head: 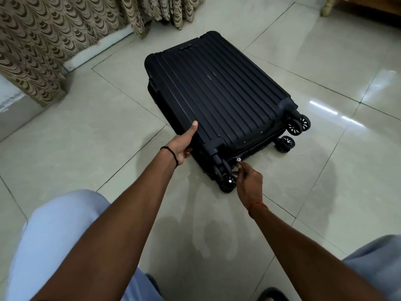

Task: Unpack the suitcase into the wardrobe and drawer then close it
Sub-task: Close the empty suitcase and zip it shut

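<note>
Left hand [183,146] clamped on the near-left edge of the suitcase [217,90], thumb laid flat along the ribbed lid, other fingers curled under the side and out of sight; black band [171,154] around that wrist. Right hand [249,186] lower and nearer, at the wheel end, fingertips pinched on the small silver zipper pull [238,159] that sits on the seam between the two shells; orange thread [258,206] tied at that wrist. Suitcase black, hard-shelled, with lengthwise ribs, lying flat on the tiled floor [108,148], lid down on the base and seam looking closed along the visible side, wheel end turned toward the camera and slightly right. Near-left wheel pair [225,181] just beside the right hand, right wheels [296,126] and [286,143] further off at the other corner. Recessed handle area faintly visible at the far end of the lid, too dark for detail. Patterned beige curtain [32,51] hanging along the upper left, hem reaching the floor, well apart from the suitcase. Carved wooden furniture leg [326,8] at the top right corner. Knees in pale blue trousers [54,246] at the bottom left and bottom right, both forearms stretched out between them toward the suitcase. Dark footwear [272,295] partly cut off by the bottom edge.
</note>
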